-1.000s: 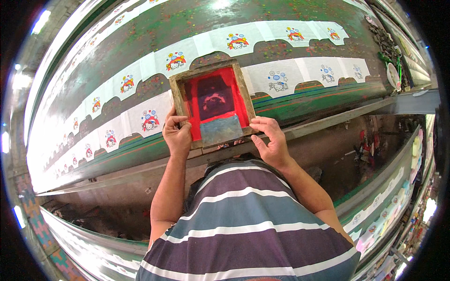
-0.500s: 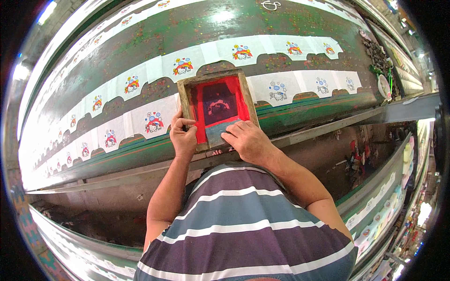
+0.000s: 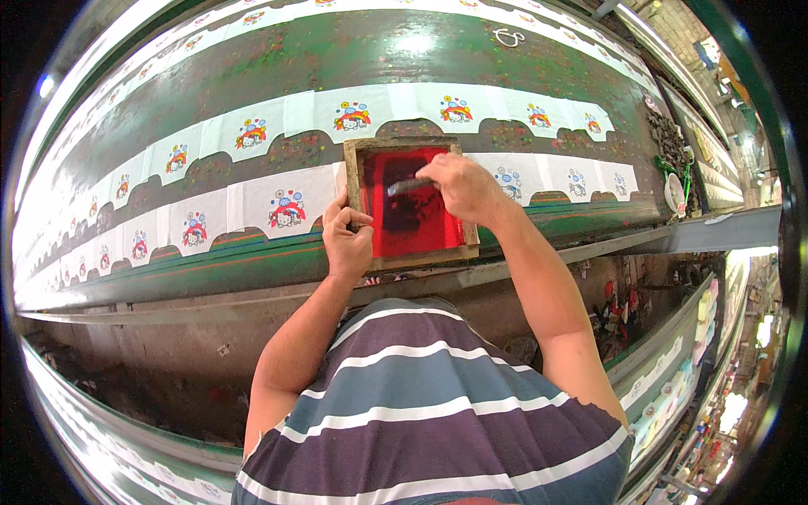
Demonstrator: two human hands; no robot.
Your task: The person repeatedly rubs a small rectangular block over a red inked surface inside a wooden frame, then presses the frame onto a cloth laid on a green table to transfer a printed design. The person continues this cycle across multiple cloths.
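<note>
A wooden-framed printing screen [image 3: 429, 259], red with ink inside, lies over the near row of white fabric pieces [image 3: 290, 202]. My left hand [image 3: 348, 244] is closed on the frame's left side, thumb and fingers bent together. In my right hand [image 3: 465, 190] is a grey squeegee [image 3: 407, 186], gripped from its right end and tilted over the upper part of the mesh. A dark patch of mesh shows behind and below the squeegee. Pieces to the left of the screen carry red-and-blue cartoon prints; those on its right show blue and dark lines without red.
The long green table [image 3: 278, 84] is speckled with paint and holds a second row of printed pieces [image 3: 404, 105] farther back. A white loop [image 3: 508, 37] lies near the far side. At the right end are a round white container [image 3: 674, 194] and a dark clump [image 3: 667, 139].
My right hand has carried the squeegee from the near edge of the screen toward its far part, lifting and turning it. My left hand stays on the frame. The whole view has shifted slightly.
</note>
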